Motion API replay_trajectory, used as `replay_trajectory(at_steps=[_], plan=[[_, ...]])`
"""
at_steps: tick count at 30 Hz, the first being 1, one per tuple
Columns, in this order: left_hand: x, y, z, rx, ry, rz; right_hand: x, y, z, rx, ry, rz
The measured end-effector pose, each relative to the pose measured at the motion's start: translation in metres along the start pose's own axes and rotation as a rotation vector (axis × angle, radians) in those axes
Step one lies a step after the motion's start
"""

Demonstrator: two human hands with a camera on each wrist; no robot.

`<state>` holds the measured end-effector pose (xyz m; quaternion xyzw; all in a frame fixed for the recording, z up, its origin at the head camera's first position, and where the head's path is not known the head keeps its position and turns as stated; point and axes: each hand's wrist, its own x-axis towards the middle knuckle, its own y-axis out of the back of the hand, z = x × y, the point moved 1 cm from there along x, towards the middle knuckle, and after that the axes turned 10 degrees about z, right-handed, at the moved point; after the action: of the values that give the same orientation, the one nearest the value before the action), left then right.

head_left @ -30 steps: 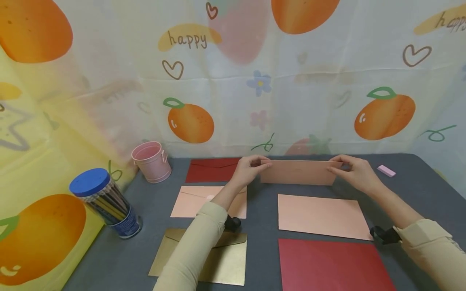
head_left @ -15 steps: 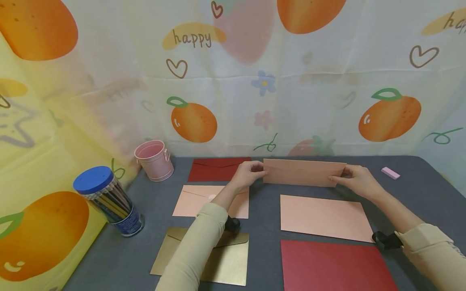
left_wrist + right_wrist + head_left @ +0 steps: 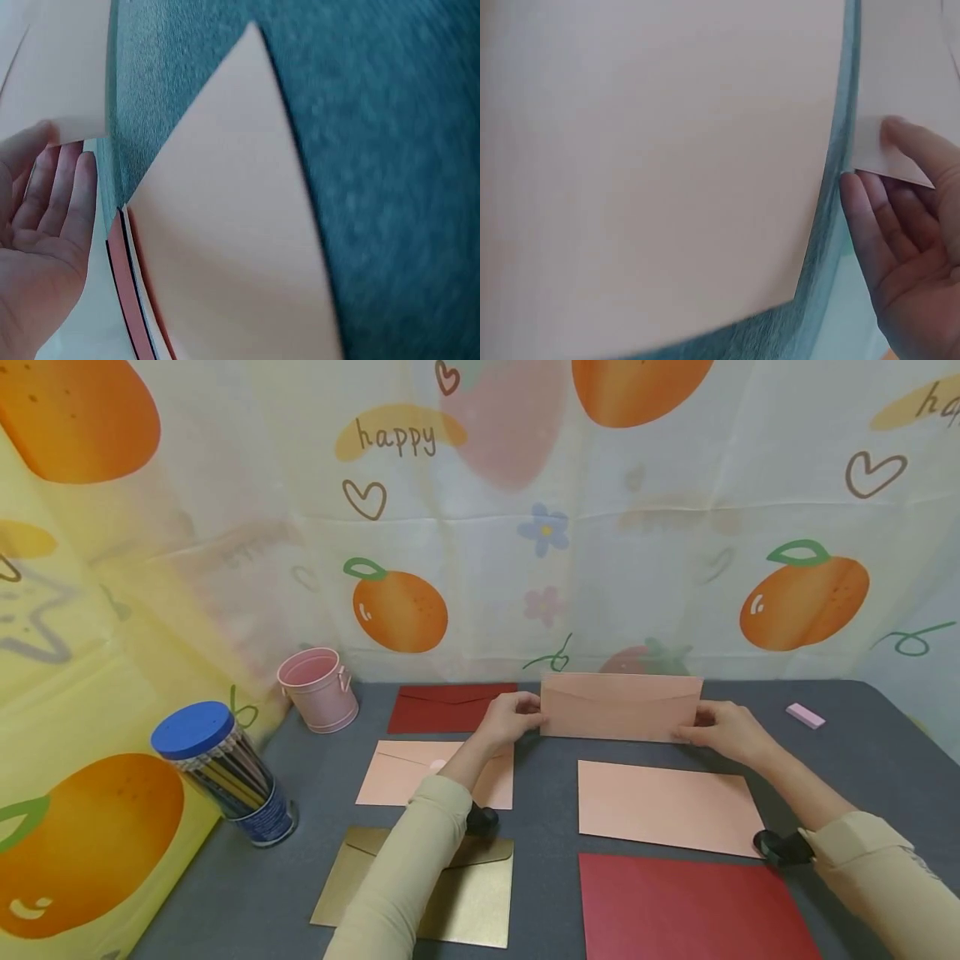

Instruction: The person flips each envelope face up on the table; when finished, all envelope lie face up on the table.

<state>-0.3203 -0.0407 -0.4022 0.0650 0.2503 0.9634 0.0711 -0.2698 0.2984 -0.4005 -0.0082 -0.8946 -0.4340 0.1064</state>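
A printed cloth backdrop (image 3: 600, 527) rises behind the grey desk (image 3: 862, 760); the one word that reads whole on it is "happy", and a cut-off "hap" shows at the upper right edge. On the desk lie a red sheet (image 3: 690, 906), a pink sheet (image 3: 667, 806), a gold envelope (image 3: 465, 902), a pink envelope (image 3: 390, 772) and a red envelope (image 3: 442, 707). At the far middle a peach envelope (image 3: 621, 706) stands on its long lower edge, the left hand (image 3: 508, 718) pinching its left end and the right hand (image 3: 722, 731) its right end. Only the head view shows the blue-lidded pencil jar (image 3: 221, 772), pink bucket (image 3: 318, 687) and small pink eraser (image 3: 805, 716); the wrist views show thumb and fingers nipping the envelope's corners.
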Motion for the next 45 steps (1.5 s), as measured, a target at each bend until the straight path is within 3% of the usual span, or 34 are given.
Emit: replay_trajectory(at_steps=[8,15,24,33,45], plan=[[0.000,-0.006,-0.002,-0.206,0.141,0.121,0.005,-0.003,0.000,0.110,-0.131,-0.031],[0.000,-0.012,-0.006,-0.212,0.184,0.205,0.009,-0.007,0.002,0.143,-0.176,-0.022],[-0.001,-0.013,-0.005,-0.081,0.153,0.251,0.014,-0.013,0.001,0.137,-0.205,0.012],[-0.004,-0.016,-0.005,-0.076,0.138,0.227,0.015,-0.017,-0.003,0.116,-0.228,0.034],[-0.008,-0.019,-0.005,0.041,0.076,0.186,0.016,-0.020,-0.008,0.038,-0.248,0.051]])
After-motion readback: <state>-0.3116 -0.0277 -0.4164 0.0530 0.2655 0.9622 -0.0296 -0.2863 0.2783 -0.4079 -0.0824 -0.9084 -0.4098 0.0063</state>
